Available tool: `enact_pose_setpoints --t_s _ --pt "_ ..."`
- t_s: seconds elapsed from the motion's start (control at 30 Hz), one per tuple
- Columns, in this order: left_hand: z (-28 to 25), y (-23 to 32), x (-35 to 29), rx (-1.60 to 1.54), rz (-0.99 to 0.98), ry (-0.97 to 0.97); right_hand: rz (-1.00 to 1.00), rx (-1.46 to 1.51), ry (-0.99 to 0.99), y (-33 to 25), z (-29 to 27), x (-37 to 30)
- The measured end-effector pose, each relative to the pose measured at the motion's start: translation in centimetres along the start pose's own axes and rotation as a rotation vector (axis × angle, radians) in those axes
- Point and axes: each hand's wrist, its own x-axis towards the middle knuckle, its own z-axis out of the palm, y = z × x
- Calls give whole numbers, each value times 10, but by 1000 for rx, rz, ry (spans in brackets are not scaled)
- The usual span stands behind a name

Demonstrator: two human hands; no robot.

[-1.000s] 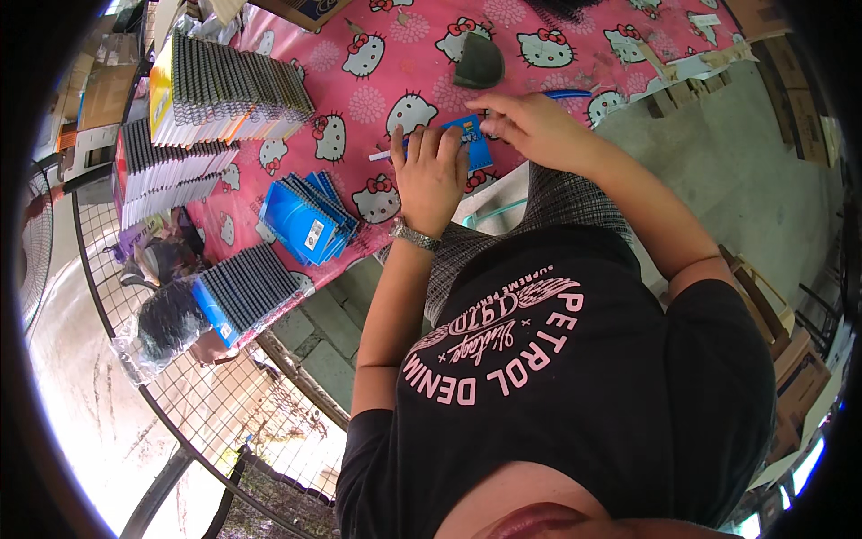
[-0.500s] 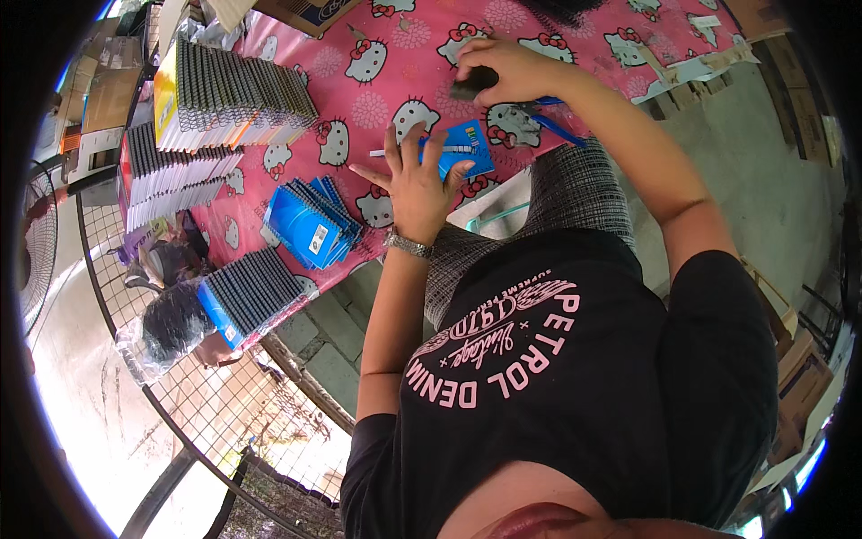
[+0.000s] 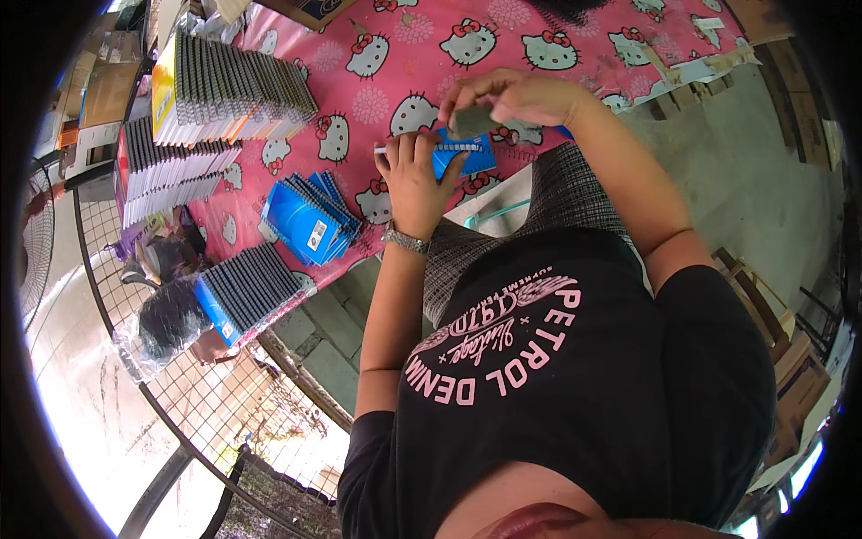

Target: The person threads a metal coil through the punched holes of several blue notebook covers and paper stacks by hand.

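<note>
A small blue spiral notebook (image 3: 478, 159) lies near the table's front edge, a thin white strip (image 3: 381, 151) running across its cover. My left hand (image 3: 415, 175) is bent over the strip, fingers close together, with the thumb over the cover. Just above the notebook, my right hand (image 3: 521, 97) grips a dark, flat, grey-green piece (image 3: 473, 122) whose kind I cannot make out. To the left of my left hand sits a loose, fanned pile of blue notebooks (image 3: 310, 225).
Tall stacks of spiral notebooks (image 3: 238, 94) stand at the table's left, with another stack (image 3: 180, 171) beside them. A row of blue notebooks (image 3: 256, 287) lies at the near left corner. The table has a pink patterned cover (image 3: 359, 94). A cardboard box (image 3: 310, 11) sits at the far edge.
My right hand has come nearer to the notebook, and the dark piece in it has turned. The spread fingers of my left hand have drawn together over the white strip.
</note>
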Motion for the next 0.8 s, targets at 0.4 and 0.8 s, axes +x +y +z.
enact_pose_setpoints --t_s 0.4,0.8 --pt "-15 -20 7 -38 -92 2 80 -166 55 -11 7 15" --pt "-19 -49 5 -335 -152 -27 182 -1275 419 5 -1 38"
